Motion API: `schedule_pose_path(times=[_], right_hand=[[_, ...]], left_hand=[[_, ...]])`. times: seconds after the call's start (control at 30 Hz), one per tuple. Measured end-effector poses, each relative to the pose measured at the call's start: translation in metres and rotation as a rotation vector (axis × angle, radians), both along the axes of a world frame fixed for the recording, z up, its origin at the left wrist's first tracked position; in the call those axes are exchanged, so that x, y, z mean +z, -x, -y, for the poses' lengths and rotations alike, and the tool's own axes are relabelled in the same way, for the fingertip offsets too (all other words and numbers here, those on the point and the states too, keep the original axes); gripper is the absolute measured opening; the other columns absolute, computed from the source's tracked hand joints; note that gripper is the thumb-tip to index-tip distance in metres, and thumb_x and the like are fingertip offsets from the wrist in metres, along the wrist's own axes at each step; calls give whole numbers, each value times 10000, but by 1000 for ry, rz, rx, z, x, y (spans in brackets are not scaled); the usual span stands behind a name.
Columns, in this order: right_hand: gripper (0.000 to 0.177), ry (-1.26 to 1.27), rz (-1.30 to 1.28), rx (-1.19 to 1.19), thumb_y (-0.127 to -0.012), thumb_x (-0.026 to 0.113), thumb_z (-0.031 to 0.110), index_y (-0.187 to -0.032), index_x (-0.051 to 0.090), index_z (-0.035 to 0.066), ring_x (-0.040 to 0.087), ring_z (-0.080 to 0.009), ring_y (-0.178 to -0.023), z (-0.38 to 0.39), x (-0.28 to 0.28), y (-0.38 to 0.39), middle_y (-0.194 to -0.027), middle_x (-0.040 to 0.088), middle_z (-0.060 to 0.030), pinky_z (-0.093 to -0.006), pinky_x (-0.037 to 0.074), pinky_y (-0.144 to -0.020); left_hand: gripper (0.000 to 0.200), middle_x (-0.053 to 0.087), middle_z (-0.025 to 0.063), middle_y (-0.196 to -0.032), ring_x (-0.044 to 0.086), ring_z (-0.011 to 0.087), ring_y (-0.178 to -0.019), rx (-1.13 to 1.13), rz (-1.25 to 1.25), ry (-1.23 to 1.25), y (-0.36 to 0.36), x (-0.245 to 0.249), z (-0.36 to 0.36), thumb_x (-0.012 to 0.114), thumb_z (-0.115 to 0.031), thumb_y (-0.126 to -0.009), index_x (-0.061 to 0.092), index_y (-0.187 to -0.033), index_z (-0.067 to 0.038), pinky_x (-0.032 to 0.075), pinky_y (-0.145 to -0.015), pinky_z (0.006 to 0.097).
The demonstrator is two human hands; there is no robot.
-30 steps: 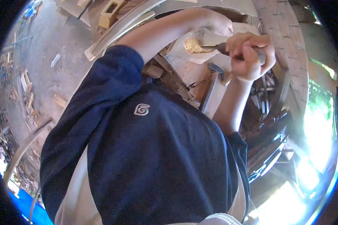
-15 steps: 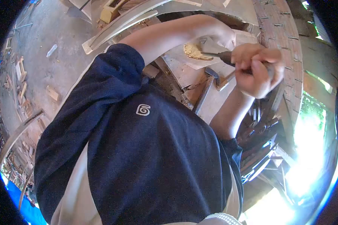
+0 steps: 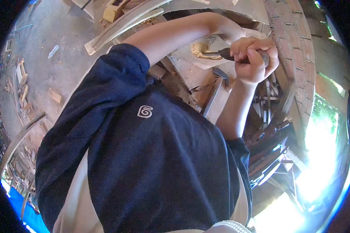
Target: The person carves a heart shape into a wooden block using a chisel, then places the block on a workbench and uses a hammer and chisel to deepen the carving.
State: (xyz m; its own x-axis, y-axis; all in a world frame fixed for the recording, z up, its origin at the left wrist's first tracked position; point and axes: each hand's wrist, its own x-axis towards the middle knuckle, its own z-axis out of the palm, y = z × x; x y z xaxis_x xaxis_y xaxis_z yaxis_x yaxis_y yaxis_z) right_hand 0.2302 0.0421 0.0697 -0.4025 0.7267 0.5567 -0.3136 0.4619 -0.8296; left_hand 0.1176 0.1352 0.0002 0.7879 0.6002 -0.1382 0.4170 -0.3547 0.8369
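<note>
Chisel (image 3: 221,53) | handle within right fingers (image 3: 254,55) | tip on carving (image 3: 200,49)

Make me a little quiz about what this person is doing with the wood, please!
1. True or false: the right hand is closed round the handle of the chisel.
2. Where does the chisel's tip rest? A) in the yellowish hollow of the wooden board; B) on the dark shirt; C) on the concrete floor.
3. Which tool lies unheld beside the right wrist?

Key
1. True.
2. A.
3. The hammer.
</note>
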Motion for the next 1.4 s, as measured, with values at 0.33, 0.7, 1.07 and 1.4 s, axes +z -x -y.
schedule_pose_path(times=[0.33,0.7,1.07,1.4], right_hand=[[79,-35,28,-81,-745,433,-8,-818,460,-16,404,-154,-456,6,6,3,-546,448,-97,-329,414,-428],[68,90,-101,56,-749,562,-54,-778,507,-26,500,-139,-467,-3,-9,1,-609,532,-100,-263,413,-428],[86,-46,-6,-35,-768,445,12,-840,472,-26,413,-158,-439,1,18,1,-544,439,-84,-340,429,-430],[72,9,-195,12,-713,509,-91,-765,497,-43,465,-141,-447,1,10,5,-625,538,-130,-263,396,-410]], left_hand=[[243,696,66,-949,606,171,-827,62,3,24,3,6,11,574,-167,-887,674,-1046,-12,482,-744,344],[247,698,128,-862,668,208,-745,8,423,339,9,-2,17,583,-138,-863,657,-1023,35,560,-689,326],[305,688,127,-1022,639,228,-877,59,-19,134,5,30,16,530,-153,-878,630,-1106,22,501,-741,335],[347,716,127,-942,684,200,-789,-66,355,237,7,-2,11,575,-141,-846,644,-1132,42,564,-729,317]])
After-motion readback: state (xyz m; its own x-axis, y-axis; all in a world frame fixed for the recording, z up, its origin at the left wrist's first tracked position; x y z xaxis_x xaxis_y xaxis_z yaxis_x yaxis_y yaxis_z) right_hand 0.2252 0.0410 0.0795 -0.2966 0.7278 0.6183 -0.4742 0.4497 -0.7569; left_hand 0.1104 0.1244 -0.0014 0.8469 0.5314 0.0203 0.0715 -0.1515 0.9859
